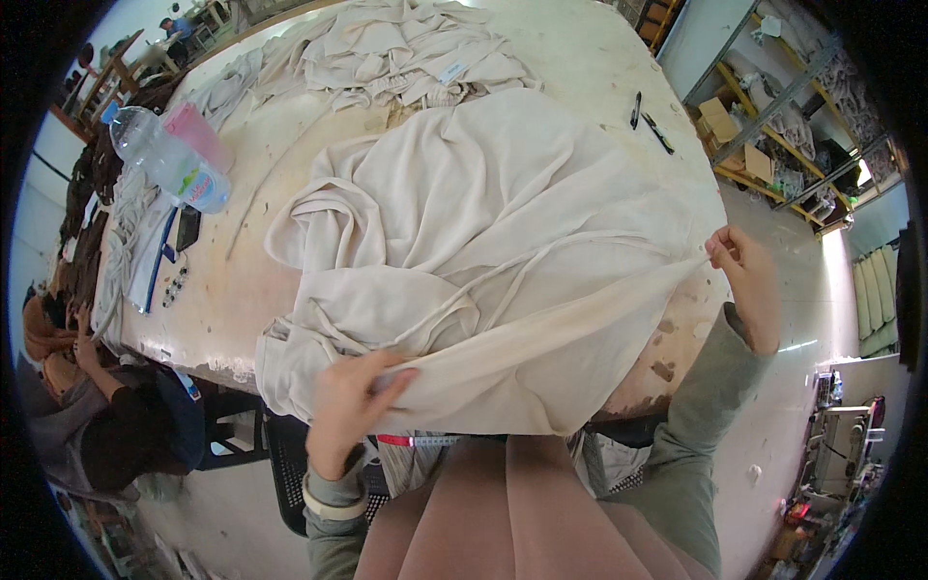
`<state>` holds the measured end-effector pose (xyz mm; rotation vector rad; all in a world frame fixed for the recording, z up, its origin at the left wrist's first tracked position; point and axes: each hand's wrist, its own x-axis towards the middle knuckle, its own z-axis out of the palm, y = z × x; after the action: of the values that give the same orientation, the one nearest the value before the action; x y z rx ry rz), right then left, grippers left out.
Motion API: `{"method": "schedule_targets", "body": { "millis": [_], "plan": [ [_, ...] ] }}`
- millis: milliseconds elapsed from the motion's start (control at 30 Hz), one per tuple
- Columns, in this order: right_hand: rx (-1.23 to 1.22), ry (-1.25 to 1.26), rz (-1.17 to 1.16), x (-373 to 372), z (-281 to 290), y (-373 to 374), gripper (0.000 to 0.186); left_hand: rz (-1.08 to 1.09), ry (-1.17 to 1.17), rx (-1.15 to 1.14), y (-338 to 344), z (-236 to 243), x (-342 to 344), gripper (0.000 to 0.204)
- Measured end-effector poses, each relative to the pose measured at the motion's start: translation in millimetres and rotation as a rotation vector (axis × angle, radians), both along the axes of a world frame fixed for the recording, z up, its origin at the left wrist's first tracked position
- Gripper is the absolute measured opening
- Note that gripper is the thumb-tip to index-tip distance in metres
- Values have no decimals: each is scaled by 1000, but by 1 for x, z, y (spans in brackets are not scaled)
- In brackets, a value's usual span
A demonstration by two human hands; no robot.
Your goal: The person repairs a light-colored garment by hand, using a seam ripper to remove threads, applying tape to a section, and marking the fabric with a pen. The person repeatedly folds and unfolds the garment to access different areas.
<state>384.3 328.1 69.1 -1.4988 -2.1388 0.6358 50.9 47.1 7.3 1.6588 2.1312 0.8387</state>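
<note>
A large cream garment [483,184] lies spread in loose folds over the front of the table, with thin straps running across it. My right hand [737,253] pinches a corner of its cloth at the table's right edge, so that a long band stretches leftward. At the other end of this band, near the front edge, my left hand [367,391] has its fingers curled on the fabric. A short red-and-white tape [416,441] shows just below the cloth between my hands.
A cream fabric pile [406,43] covers the table's back. At left are a water bottle [169,164], pink cup [198,130] and phone [188,228]; pens [657,133] lie back right. A co-worker [116,425] sits left. Shelves [764,126] stand beyond the table's right side.
</note>
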Motion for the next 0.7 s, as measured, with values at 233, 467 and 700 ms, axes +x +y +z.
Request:
{"method": "schedule_targets", "body": {
  "millis": [233,467,700],
  "plan": [
    [257,-691,-119,-21,-72,16,27,40,294,65,-34,2,-24,20],
    [64,48,636,-159,-100,-94,28,141,74,90,-33,3,-20,13],
    [-68,286,501,-188,-89,-77,17,493,131,-17,-48,-12,-52,53]
  ]
}}
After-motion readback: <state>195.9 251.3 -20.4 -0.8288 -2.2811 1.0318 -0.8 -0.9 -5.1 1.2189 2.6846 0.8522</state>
